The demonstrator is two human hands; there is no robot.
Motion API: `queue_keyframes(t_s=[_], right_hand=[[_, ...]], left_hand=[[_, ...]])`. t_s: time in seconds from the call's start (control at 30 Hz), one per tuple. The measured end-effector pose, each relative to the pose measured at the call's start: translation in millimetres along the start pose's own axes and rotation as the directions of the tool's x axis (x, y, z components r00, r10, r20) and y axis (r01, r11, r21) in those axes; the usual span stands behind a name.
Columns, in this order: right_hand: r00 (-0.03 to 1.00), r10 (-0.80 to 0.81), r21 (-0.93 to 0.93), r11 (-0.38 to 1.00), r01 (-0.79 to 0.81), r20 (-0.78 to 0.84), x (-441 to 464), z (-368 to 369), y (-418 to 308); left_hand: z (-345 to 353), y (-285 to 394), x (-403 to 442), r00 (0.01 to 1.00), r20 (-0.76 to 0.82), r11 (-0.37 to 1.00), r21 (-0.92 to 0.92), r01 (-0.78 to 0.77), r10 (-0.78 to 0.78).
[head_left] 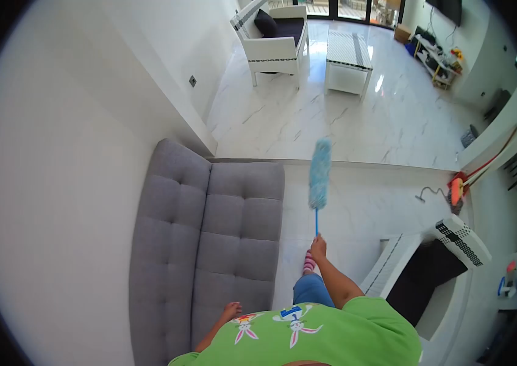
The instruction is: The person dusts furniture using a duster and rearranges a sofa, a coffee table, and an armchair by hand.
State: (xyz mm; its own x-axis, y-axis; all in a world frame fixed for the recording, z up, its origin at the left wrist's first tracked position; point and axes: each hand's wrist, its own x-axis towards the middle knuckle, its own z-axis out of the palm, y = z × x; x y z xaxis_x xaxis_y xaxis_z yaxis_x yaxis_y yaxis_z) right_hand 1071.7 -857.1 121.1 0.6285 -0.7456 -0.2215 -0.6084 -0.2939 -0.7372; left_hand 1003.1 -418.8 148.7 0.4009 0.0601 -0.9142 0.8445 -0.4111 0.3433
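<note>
Clock directions are taken from the right hand, 12 o'clock towards the top of the view.

Item: duster (319, 174). Pale blue fluffy head on a thin, brighter blue handle (316, 221). Lies at 12 o'clock, head farthest out, over the floor (362, 207); contact with the tiles cannot be told.

Right hand (318, 247): fingers wrapped round the near end of the handle, arm reaching forward.

Left hand (232, 309): at 8 o'clock, beside the shirt and over the sofa; nothing seen in it. Too small to tell how far the fingers curl, or whether they touch the fabric.

Handling (judged): light; head soft and yielding, likely to bend and shed if gripped; handle stiffer but slim, probably smooth plastic, apt to twist in a loose grasp. Best hold: the bare handle, well back from the fluff, as now.

Surroundings: grey tufted sofa (240, 226) at 9 to 10 o'clock; white near armchair (386, 268) with dark cushions, between 3 and 4 o'clock; orange item (456, 192), 2 o'clock; white table (349, 49), just past 12; white far armchair (270, 50), between 11 and 12.
</note>
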Motion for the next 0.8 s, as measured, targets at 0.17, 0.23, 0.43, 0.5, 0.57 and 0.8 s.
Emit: queue_keyframes(t_s=[0.17,0.23,0.43,0.5,0.57,0.8], right_hand=[[0.406,-0.07,-0.227,0.737,0.636,0.911,-5,47,84],[0.229,-0.047,-0.138,0.677,0.723,0.972,28,35,79],[0.806,0.067,-0.433,0.868,0.243,0.588,205,-12,-32],[0.924,0.179,-0.409,0.912,-0.028,0.337,297,-43,-58],[0.949,0.294,-0.28,0.926,-0.253,0.114,393,-45,-45],[0.58,0.728,0.719,0.175,-0.673,0.366,505,-162,70]], left_hand=[[66,93,24,0.942,0.244,0.928,0.237,-0.288,0.231],[89,153,16,0.931,0.152,0.921,0.161,-0.356,0.333],[74,201,58,0.965,-0.065,0.967,0.023,-0.254,0.255],[87,218,104,0.964,-0.038,0.964,0.055,-0.262,0.264],[91,227,149,0.968,-0.021,0.959,0.14,-0.246,0.251],[70,378,234,0.975,0.061,0.876,0.428,-0.221,0.216]])
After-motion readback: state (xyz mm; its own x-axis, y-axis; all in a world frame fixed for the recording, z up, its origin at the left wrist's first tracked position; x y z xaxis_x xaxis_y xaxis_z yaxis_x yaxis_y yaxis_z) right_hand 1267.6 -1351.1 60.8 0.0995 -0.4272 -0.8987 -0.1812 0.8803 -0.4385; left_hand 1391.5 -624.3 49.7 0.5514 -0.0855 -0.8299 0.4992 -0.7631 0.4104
